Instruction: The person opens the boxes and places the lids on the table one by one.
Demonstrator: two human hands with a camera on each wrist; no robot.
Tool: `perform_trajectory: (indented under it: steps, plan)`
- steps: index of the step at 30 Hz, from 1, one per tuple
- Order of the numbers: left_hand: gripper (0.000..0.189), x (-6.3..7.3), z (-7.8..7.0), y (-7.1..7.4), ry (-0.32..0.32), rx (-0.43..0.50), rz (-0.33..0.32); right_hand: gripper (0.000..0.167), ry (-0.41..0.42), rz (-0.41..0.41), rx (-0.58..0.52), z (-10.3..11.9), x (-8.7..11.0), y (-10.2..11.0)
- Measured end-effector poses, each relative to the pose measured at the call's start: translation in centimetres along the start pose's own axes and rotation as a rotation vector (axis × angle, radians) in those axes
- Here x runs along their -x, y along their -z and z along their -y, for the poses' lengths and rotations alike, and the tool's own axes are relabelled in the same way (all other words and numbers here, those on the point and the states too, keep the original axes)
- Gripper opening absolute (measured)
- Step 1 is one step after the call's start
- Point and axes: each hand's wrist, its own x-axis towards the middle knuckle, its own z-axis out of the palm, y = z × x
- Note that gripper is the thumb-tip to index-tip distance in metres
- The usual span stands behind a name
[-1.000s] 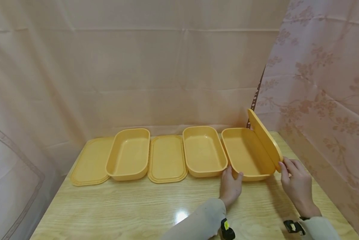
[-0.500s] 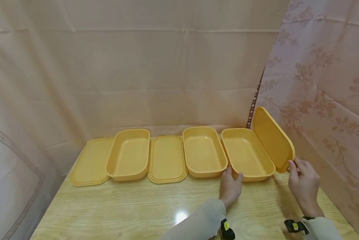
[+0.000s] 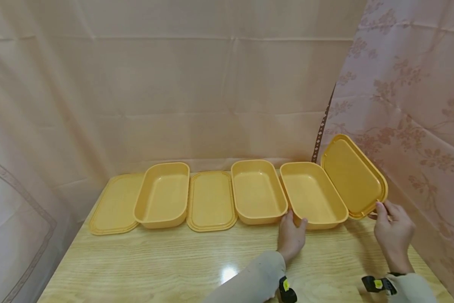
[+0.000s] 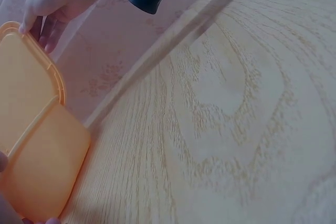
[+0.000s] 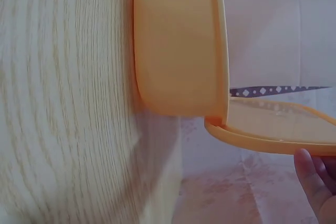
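Note:
At the right end of a row stands an uncovered yellow plastic food box [image 3: 323, 225]. My left hand [image 3: 290, 238] holds it at its near left corner, thumb at the front and fingers in the gap beside the neighbouring box. My right hand [image 3: 393, 230] pinches the near corner of a yellow lid [image 3: 355, 179] between thumb and fingers. This lid leans outward along the box's right rim, its ridged underside facing left. In the right wrist view, the lid's edge [image 5: 262, 144] touches the box rim, with my thumb [image 5: 305, 169] against it.
Leftward along the table [image 3: 155, 261] are a yellow box [image 3: 263, 219], a flat lid [image 3: 212, 202], another box [image 3: 162, 223] and a second flat lid [image 3: 115, 206]. A beige curtain [image 3: 212, 84] hangs behind; a flowered curtain [image 3: 412, 105] stands close on the right.
My right hand has moved rightward, tilting the lid from nearly upright over the box's right side to leaning outward. My left hand and the boxes have stayed put.

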Motion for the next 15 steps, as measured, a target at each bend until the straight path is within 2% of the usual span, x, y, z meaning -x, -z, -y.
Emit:
perform_trajectory:
  steps: [5,11,15]
  plan:
    - [0.059,-0.01,-0.06,0.09,-0.011,-0.001,-0.004,0.027,-0.075,0.008,-0.054,-0.34,-0.29,0.18]
    - [0.058,-0.02,0.16,0.03,-0.011,0.011,0.004,0.033,-0.191,0.024,-0.037,-0.33,-0.19,0.42]
    - [0.057,-0.06,0.26,-0.04,-0.015,0.015,-0.002,0.033,-0.213,0.023,-0.043,-0.38,-0.14,0.45]
